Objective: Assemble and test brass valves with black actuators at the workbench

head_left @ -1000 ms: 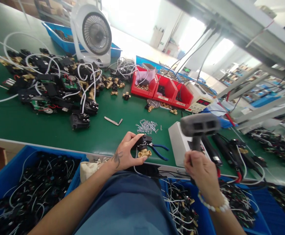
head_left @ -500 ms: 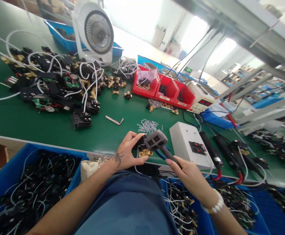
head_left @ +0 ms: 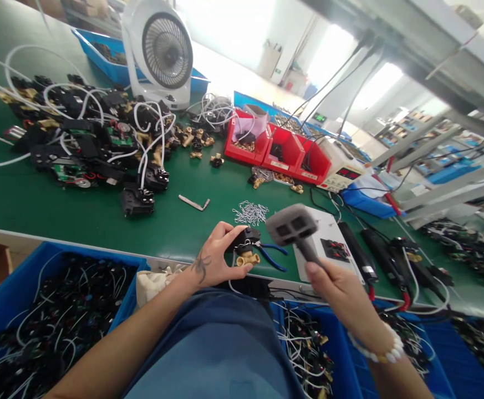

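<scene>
At the bench's front edge my left hand [head_left: 219, 254] is closed around a brass valve [head_left: 248, 259] with a black housing [head_left: 245, 237] on top, thumb and index finger on either side. My right hand [head_left: 336, 285] grips the handle of a grey hammer [head_left: 292, 224], whose head has square recesses. The hammer is raised up and to the right of the valve, apart from it. Blue-handled pliers [head_left: 275, 256] lie just right of the valve. A pile of small wire clips [head_left: 250, 213] lies behind it, and an L-shaped metal piece [head_left: 194, 203] is further left.
A white box [head_left: 327, 244] stands to the right, partly behind the hammer. Black housings with white cables [head_left: 87, 136] crowd the left side. Red bins [head_left: 283, 160], a white fan [head_left: 158, 55] and a display unit [head_left: 341, 172] stand behind. Blue crates [head_left: 131, 269] of parts sit below the bench edge.
My right hand swung the hammer left and down to the black housing, then lifted it back up and right. My left hand has kept its hold on the valve.
</scene>
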{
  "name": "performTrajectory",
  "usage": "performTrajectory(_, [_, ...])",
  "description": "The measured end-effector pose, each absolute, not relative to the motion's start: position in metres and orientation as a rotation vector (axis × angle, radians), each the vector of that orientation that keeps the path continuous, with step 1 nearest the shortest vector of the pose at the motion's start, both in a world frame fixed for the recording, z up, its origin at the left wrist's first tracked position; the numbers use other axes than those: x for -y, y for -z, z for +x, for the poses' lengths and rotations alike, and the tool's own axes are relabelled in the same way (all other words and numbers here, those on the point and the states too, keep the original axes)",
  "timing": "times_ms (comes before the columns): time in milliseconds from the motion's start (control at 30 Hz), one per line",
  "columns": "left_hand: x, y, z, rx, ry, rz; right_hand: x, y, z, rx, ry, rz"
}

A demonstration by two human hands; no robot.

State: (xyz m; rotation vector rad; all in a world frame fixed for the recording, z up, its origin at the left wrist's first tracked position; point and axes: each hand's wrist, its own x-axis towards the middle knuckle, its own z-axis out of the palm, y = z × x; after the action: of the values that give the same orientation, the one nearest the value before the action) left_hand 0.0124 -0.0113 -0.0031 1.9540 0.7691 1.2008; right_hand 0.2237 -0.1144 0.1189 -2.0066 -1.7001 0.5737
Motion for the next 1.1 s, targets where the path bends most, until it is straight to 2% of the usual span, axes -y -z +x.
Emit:
performTrajectory(100, [0.012,0.003,0.012,-0.763,-1.201,1.962,0.117,-0.116,0.222,1.543,-0.523,-1.947])
performTrajectory(300, [0.012,0.001,0.007,-0.767,-1.163,1.981,0.112,-0.107,0.207,1.687,-0.76,-2.041])
performTrajectory(500, [0.033,-0.021,-0.006,-0.745,-1.242,2.055,0.116,-0.117,0.192,1.284,-0.913,-1.694])
performTrajectory(667, [0.047,-0.043,-0.022,-0.745,-1.28,2.108,0.117,-0.11,0.173,1.188,-1.08,-1.471])
performTrajectory(900, [0.053,-0.056,-0.026,-0.691,-1.417,2.217,0.121,-0.117,0.16,1.264,-0.999,-1.404])
performTrajectory(1100, [0.056,-0.062,-0.023,-0.667,-1.428,2.374,0.118,-0.12,0.155,1.518,-0.753,-1.389])
